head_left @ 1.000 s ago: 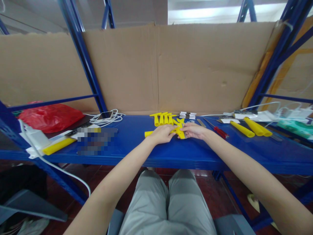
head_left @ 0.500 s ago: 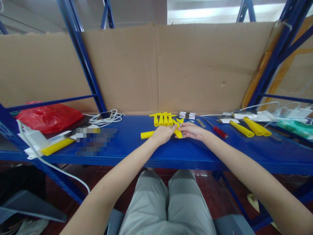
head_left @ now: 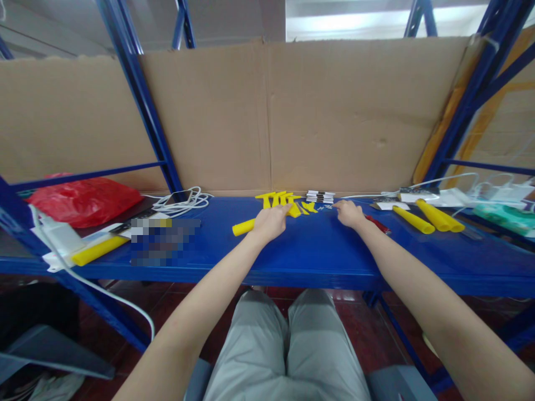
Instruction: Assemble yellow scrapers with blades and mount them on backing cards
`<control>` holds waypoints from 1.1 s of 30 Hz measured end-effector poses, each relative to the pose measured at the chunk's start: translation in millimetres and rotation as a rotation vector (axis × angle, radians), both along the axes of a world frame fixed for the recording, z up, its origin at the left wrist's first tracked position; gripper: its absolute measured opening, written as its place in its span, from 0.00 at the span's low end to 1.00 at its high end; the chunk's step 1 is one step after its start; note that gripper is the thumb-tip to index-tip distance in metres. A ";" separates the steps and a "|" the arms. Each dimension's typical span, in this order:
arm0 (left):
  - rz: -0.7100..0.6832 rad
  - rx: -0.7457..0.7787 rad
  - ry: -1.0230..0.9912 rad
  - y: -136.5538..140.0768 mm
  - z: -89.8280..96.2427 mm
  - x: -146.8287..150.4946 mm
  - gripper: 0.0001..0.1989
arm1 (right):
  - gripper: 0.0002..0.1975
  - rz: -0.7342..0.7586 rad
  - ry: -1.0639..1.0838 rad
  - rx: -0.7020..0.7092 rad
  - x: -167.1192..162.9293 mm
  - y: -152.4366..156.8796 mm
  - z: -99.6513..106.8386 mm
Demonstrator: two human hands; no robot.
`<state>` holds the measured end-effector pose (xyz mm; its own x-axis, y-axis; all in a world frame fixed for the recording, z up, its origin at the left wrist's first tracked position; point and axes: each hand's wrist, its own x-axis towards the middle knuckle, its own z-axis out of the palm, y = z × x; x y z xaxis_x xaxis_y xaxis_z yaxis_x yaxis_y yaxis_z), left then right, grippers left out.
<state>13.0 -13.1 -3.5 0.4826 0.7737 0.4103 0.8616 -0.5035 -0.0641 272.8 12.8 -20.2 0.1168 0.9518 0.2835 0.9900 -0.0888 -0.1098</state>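
Reference landmark: the white stack (head_left: 320, 196), standing on the blue shelf (head_left: 317, 250) against the cardboard panel (head_left: 355, 117).

My left hand (head_left: 271, 221) is closed around a yellow tool (head_left: 243, 227), in front of the stack and to its left. The plain round end of the handle points away from the stack; the end toward the stack is partly covered by my fingers. Behind this hand, just left of the stack, lies a row of yellow T-shaped pieces (head_left: 267, 201).

My right hand (head_left: 350, 213) is in front of the stack and to its right, fingertips down near small pale parts (head_left: 327, 206). I cannot tell whether these fingers grasp anything. A loose yellow piece (head_left: 310, 207) lies in front of the stack, slightly left, between my hands.

Right of the stack, a red screwdriver (head_left: 378, 224) is partly hidden by my arm. Farther right lie yellow handles (head_left: 413, 220). Well left of the stack sits a red bag (head_left: 86, 200).
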 end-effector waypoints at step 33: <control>-0.024 -0.010 -0.110 -3.2 3.9 -0.8 0.25 | 0.16 -0.079 -0.056 -0.044 -8.1 3.9 -1.3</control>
